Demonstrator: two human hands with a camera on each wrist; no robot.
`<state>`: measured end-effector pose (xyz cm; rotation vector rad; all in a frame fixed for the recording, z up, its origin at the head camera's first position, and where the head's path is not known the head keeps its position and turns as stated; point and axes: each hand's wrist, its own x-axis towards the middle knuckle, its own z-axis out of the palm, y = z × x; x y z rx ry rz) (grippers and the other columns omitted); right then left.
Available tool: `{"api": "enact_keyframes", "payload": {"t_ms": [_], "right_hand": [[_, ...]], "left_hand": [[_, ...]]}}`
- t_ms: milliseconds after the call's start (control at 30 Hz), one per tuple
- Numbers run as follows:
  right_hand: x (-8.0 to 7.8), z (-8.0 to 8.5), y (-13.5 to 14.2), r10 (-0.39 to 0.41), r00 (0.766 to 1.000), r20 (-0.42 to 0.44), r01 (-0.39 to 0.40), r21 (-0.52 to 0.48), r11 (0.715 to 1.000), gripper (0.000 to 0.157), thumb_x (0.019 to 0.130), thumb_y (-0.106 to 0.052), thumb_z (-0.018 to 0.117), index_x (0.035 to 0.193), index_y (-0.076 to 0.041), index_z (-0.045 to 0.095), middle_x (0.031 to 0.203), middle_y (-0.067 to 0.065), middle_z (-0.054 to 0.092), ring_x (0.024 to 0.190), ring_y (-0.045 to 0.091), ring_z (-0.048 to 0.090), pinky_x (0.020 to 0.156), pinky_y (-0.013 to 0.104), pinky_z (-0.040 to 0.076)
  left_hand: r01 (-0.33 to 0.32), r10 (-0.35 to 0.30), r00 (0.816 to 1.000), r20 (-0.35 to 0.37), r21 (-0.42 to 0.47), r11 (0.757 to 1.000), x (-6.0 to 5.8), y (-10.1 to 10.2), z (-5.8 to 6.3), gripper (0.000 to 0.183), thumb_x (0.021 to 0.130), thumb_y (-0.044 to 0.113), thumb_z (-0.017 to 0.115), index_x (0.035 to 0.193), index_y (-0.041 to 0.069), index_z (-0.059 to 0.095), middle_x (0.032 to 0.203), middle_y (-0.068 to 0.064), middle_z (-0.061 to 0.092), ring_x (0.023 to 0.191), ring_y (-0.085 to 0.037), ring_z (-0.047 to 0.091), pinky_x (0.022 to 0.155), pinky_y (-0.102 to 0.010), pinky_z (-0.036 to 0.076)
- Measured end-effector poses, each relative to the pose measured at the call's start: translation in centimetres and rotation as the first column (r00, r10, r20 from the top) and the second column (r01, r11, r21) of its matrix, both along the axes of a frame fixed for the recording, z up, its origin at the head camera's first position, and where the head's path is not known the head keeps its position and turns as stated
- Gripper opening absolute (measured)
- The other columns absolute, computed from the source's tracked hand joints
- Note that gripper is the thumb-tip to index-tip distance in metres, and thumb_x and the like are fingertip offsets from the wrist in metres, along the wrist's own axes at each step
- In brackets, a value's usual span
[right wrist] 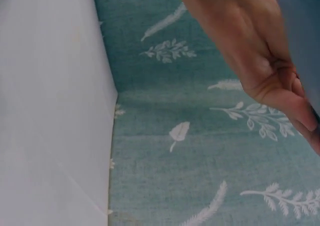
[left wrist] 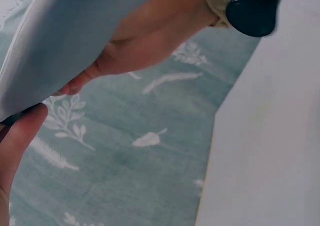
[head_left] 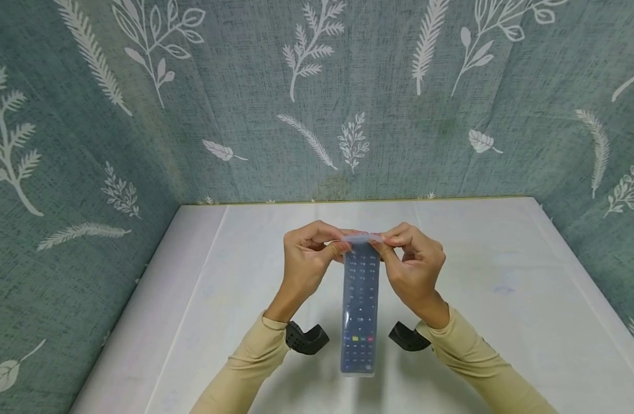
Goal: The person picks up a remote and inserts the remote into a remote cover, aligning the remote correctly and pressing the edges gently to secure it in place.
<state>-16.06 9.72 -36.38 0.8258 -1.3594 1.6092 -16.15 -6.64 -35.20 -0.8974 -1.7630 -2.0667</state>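
A dark remote control (head_left: pixel 361 305) with rows of white-marked buttons hangs upright, long side down, inside a clear plastic sleeve (head_left: pixel 359 374). Near its lower part show small yellow and red buttons. My left hand (head_left: pixel 310 253) pinches the left corner of the sleeve's top edge between thumb and fingers. At the right corner of that edge, my right hand (head_left: pixel 411 261) pinches in the same way, thumb in front. The top edge is spread wider than the remote. In the left wrist view the covered remote's smooth side (left wrist: pixel 65 46) fills the upper left.
Below lies a white table (head_left: pixel 234 322) with a long crease on its left. Green cloth walls (head_left: pixel 379 63) with white leaf prints enclose its back and sides. Black wrist devices (head_left: pixel 308 338) jut inward from both beige sleeves.
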Motion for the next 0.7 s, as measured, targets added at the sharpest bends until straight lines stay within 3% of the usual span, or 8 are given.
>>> {"api": "enact_keyframes", "payload": {"t_ms": [133,300,400,533,700], "right_hand": [[0.3,0.2,0.5,0.091,0.991,0.103,-0.098,0.063,0.993,0.028,0.083,-0.005,0.072,0.075,0.016,0.056,0.078,0.023,0.061,0.073,0.015,0.066,0.059,0.019,0.055],[0.9,0.4,1.5,0.24,0.934,0.265,-0.28,0.126,0.952,0.022,0.082,-0.001,0.072,0.092,0.013,0.058,0.104,0.025,0.059,0.087,0.022,0.068,0.065,0.027,0.058],[1.2,0.2,1.9,0.273,0.911,0.308,-0.327,0.139,0.935,0.02,0.08,0.004,0.071,0.095,0.012,0.06,0.113,0.025,0.059,0.089,0.023,0.067,0.065,0.031,0.058],[1.5,-0.1,1.9,0.264,0.92,0.291,-0.311,0.127,0.942,0.012,0.08,0.007,0.07,0.088,0.011,0.063,0.112,0.023,0.063,0.078,0.02,0.066,0.056,0.028,0.057],[1.5,-0.2,1.8,0.265,0.941,0.212,-0.292,0.106,0.951,0.014,0.08,0.004,0.071,0.085,0.013,0.062,0.103,0.02,0.066,0.086,0.022,0.067,0.066,0.027,0.058]], "left_hand": [[0.058,-0.058,0.998,0.002,-0.011,0.998,0.0,-0.3,0.1,0.004,0.085,0.0,0.068,0.084,0.003,0.066,0.101,-0.025,0.067,0.077,-0.025,0.069,0.059,-0.042,0.058],[0.083,-0.083,0.996,0.028,0.009,0.997,0.6,-0.4,0.0,0.015,0.089,0.008,0.065,0.088,-0.005,0.058,0.113,-0.024,0.063,0.096,-0.034,0.066,0.066,-0.044,0.058],[0.075,-0.076,0.996,0.046,0.032,0.997,1.0,-0.4,-0.3,0.016,0.089,0.006,0.065,0.09,-0.007,0.057,0.116,-0.026,0.061,0.103,-0.036,0.062,0.066,-0.041,0.058],[0.092,-0.094,0.995,0.045,0.047,0.995,1.4,-0.3,-0.7,0.024,0.086,0.008,0.07,0.094,-0.011,0.058,0.119,-0.026,0.057,0.112,-0.038,0.057,0.073,-0.039,0.058],[0.145,-0.146,0.989,0.034,0.038,0.989,1.6,-0.6,-1.2,0.03,0.08,0.005,0.074,0.098,-0.014,0.06,0.118,-0.027,0.057,0.11,-0.04,0.057,0.076,-0.044,0.056]]}}
